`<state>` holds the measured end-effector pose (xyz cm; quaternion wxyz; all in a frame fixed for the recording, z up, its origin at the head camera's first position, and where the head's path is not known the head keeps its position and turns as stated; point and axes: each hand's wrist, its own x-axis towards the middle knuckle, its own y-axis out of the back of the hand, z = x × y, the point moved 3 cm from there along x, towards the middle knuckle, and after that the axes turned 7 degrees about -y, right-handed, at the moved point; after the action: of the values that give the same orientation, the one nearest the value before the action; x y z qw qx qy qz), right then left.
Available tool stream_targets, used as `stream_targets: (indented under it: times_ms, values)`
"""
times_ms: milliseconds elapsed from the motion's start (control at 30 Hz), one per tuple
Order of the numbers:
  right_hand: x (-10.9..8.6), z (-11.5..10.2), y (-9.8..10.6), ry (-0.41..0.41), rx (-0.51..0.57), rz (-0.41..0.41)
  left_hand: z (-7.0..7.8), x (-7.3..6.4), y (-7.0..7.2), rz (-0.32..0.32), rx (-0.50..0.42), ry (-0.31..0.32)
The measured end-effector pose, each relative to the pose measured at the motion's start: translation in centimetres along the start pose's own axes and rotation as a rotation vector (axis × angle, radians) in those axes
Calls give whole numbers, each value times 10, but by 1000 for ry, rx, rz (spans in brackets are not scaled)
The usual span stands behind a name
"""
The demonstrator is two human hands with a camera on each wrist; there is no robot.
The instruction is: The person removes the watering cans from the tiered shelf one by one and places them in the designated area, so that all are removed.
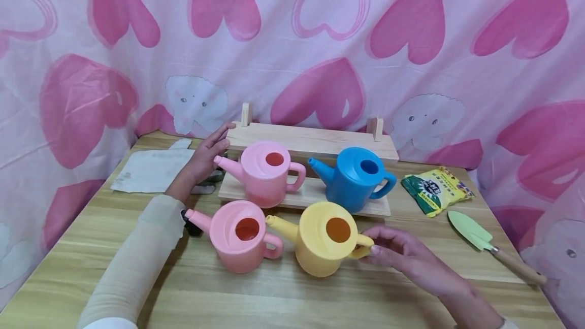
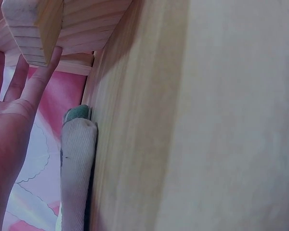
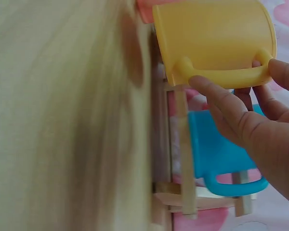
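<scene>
At the handle of a yellow watering can (image 1: 315,253), my right hand (image 1: 407,258) holds on with thumb and fingers; the right wrist view shows the handle (image 3: 226,78) between them. My left hand (image 1: 205,156) reaches to the left end of a two-tier wooden shelf (image 1: 315,138), its fingers straight and fingertips at the wood. A pink watering can (image 1: 262,184) and a blue watering can (image 1: 349,189) stand on the lower tier. In front of the shelf, left of the yellow can, is a coral watering can (image 1: 237,255). All spouts point left.
White fabric gloves (image 1: 153,171) lie on the table at the left, beside my left forearm. On the right are a green and yellow packet (image 1: 436,191) and a green trowel (image 1: 470,230) with a wooden handle. A pink heart-patterned curtain (image 1: 228,65) hangs behind the table.
</scene>
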<state>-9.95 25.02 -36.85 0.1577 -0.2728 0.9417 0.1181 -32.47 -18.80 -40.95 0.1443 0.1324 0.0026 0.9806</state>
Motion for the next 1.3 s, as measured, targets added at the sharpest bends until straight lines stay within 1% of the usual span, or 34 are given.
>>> stream_targets:
  times_ms: [233, 533, 667, 800, 933, 1167, 1300]
  values:
    - [9, 7, -2, -25, 43, -22, 0, 1, 0, -7, 11, 8]
    - [16, 15, -3, -33, 51, -36, 0, 2, 0, -11, -2, -5]
    - [17, 19, -2, -16, -10, -23, -1, 1, 0, -15, -1, -5]
    - [19, 22, -1, -22, -57, -13, 1, 1, 0, -16, 4, -4]
    - [19, 24, 0, -26, -58, -15, 1, 1, -1, -15, -4, -11]
    - [20, 24, 2, -45, -72, 6, -1, 1, 0, -13, 7, -6]
    - [19, 23, 2, -56, -66, 15, -2, 1, 1, -13, -2, -14]
